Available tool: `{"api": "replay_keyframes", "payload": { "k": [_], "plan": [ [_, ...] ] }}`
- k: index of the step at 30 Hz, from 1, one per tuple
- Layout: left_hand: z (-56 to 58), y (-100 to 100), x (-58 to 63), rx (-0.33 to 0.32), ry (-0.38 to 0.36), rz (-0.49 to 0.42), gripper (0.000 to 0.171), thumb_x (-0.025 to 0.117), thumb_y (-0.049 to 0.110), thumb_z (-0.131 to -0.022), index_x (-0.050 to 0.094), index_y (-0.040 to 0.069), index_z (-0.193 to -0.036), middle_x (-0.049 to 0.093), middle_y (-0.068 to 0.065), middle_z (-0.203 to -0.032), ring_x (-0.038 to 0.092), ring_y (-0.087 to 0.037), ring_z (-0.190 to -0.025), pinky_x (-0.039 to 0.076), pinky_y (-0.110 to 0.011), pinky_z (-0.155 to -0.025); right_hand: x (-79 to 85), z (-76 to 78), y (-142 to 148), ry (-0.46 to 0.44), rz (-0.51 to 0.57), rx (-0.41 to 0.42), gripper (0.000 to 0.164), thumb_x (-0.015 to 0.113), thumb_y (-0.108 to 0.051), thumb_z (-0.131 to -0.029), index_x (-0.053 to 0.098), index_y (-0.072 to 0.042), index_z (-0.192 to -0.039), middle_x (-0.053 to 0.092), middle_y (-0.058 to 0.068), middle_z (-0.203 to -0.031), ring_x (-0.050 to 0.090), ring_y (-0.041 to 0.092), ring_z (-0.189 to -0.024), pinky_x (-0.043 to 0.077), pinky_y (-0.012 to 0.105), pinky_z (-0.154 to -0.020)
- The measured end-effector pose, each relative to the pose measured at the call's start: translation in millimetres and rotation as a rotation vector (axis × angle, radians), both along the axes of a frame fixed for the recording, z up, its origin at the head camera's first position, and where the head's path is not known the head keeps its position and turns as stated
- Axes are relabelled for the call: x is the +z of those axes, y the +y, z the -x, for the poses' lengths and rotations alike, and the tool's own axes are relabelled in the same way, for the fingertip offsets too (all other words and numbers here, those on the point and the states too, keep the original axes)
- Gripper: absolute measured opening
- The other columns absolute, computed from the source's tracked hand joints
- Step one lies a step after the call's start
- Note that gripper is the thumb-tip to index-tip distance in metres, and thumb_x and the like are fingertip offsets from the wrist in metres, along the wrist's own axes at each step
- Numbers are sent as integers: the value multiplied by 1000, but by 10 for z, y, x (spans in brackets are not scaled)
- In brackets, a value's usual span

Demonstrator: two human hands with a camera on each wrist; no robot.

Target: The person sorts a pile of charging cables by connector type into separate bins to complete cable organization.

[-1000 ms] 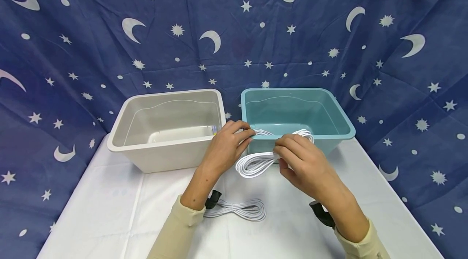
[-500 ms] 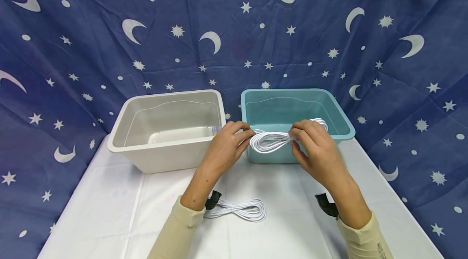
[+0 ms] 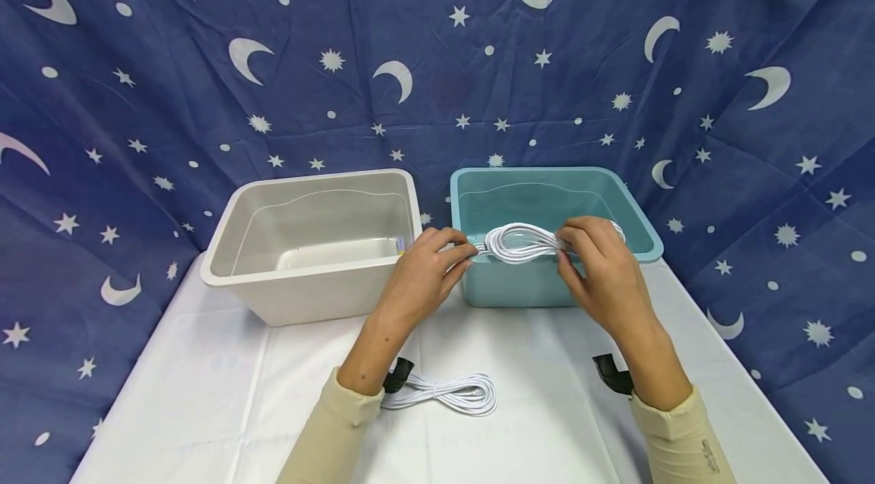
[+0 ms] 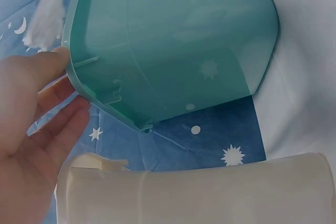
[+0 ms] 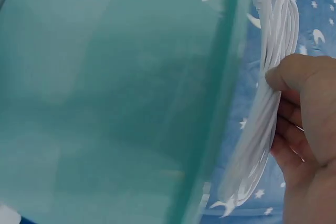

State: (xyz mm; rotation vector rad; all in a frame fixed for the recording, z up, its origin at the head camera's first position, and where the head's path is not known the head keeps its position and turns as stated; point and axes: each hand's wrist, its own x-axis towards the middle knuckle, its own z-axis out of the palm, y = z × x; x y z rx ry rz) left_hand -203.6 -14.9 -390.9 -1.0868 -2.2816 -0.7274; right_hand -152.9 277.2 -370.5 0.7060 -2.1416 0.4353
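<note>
My right hand point(image 3: 604, 271) pinches a coiled white cable point(image 3: 516, 242) at its tied middle, above the front rim of the teal bin point(image 3: 519, 290). In the right wrist view the coil point(image 5: 278, 30) hangs between thumb and fingers, beside the bin's wall. My left hand point(image 3: 427, 267) grips the bin's front left rim, thumb and fingers on either side of it in the left wrist view. Part of another white cable shows inside the bin, mostly hidden behind the held coil. Beside my left wrist, a second tied white cable coil point(image 3: 468, 395) lies on the table.
Left of the teal bin stands a beige bin point(image 3: 307, 294) with a small colourful item point(image 3: 400, 244) near its right wall. Both bins rest on a white-clothed table point(image 3: 506, 446). A blue curtain point(image 3: 437, 51) with moons and stars hangs behind.
My right hand has carried the cable coil up and to the right, from in front of the teal bin to above its front rim. My left hand has stayed at the rim.
</note>
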Motion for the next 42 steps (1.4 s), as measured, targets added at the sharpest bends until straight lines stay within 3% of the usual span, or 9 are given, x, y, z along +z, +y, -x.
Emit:
{"api": "replay_keyframes", "payload": {
  "k": [8, 11, 27, 42],
  "plan": [
    [3, 11, -5, -1, 4, 7, 16, 74, 16, -102, 81, 16, -116, 69, 2, -120, 61, -19, -104, 52, -32, -95, -36, 25, 29, -23, 33, -83, 48, 79, -2, -87, 67, 4, -132, 65, 21, -127, 60, 42, -121, 46, 49, -107],
    [1, 16, 0, 1, 6, 8, 16, 73, 16, -102, 81, 16, -116, 69, 3, -121, 61, -18, -104, 52, -30, -90, -31, 13, 22, -18, 40, -69, 45, 80, -3, -85, 69, 3, -129, 66, 21, -124, 61, 42, -117, 47, 49, -104],
    [-5, 14, 6, 7, -5, 5, 16, 74, 15, -102, 82, 17, -116, 69, 3, -121, 60, -18, -104, 52, -29, -89, -34, -46, -97, -70, -47, -33, 29, 78, -17, -90, 74, -2, -115, 68, 14, -110, 63, 36, -97, 51, 51, -81],
    [-2, 6, -8, 4, 4, 4, 16, 75, 16, -101, 81, 17, -116, 69, 3, -120, 60, -19, -103, 53, -30, -91, -50, -144, -380, -84, -134, 46, 27, 78, -16, -90, 74, -3, -114, 68, 12, -112, 64, 33, -99, 54, 49, -88]
  ]
}}
